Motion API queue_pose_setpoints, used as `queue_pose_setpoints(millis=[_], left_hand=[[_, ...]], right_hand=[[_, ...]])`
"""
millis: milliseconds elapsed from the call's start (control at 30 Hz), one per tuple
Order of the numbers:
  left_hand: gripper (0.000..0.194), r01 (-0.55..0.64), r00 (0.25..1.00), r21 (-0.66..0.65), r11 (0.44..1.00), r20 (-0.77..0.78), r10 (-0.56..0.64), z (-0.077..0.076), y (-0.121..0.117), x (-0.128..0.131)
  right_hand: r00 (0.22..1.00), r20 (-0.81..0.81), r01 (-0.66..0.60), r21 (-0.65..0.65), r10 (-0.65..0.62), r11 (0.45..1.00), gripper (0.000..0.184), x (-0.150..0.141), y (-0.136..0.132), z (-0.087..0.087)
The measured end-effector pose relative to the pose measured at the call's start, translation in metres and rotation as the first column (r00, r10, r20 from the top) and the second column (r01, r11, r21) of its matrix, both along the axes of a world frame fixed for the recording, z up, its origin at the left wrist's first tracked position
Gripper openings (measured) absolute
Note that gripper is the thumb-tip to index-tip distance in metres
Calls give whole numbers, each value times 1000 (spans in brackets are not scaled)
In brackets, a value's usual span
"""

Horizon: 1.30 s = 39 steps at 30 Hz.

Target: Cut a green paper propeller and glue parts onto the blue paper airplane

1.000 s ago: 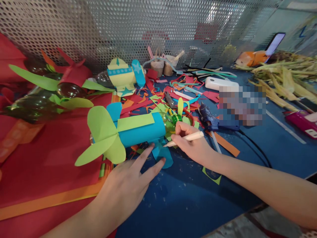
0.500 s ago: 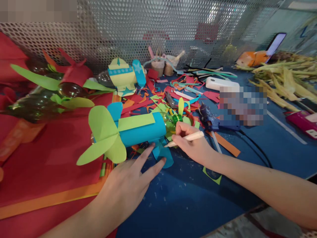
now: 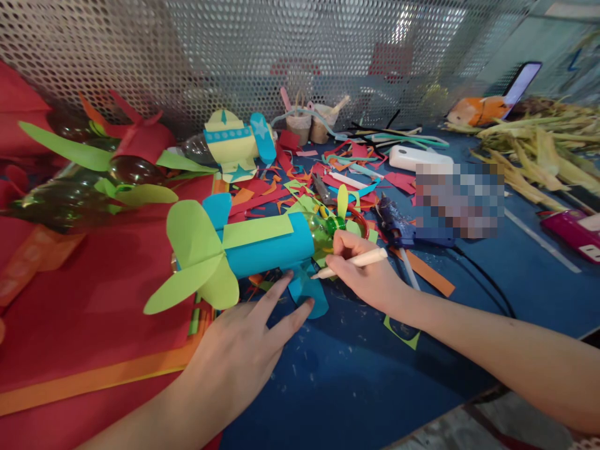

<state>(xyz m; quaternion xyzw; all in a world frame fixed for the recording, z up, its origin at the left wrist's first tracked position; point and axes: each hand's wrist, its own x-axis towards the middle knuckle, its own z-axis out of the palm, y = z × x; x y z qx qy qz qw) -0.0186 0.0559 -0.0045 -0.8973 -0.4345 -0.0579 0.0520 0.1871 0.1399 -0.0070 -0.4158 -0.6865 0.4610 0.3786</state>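
Red paper (image 3: 112, 275) was laid at left, near the blue-wrapped bottle plane (image 3: 272, 253) on the table (image 3: 328, 387). Its near wing (image 3: 320, 301) was pressed by spread fingers of the left hand (image 3: 244, 340), probably for steadiness; the marker (image 3: 364, 257) was pinched near its tip by the right hand (image 3: 363, 282), seemingly for control.

Craft workspace: paper scraps (image 3: 319, 169), glue gun (image 3: 394, 224)

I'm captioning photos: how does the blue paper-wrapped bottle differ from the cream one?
The blue bottle bears a plain green strip, the cream bottle a dotted blue strip. The blue bottle's green neck points right; the cream bottle's clear end points left. Both lie sideways, wrapped in paper.
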Motion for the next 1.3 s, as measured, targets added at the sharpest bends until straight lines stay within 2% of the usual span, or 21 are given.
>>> queue_pose_setpoints(millis=[533,1300], left_hand=[[54,-8,1000,4,1000,11,8,-4,2,-1],[54,-5,1000,-12,1000,-5,5,0,1,1]], right_hand=[[1000,0,-13,20,13,1000,24,2,0,-2],[1000,-3,-8,14,8,1000,25,1,0,-1]])
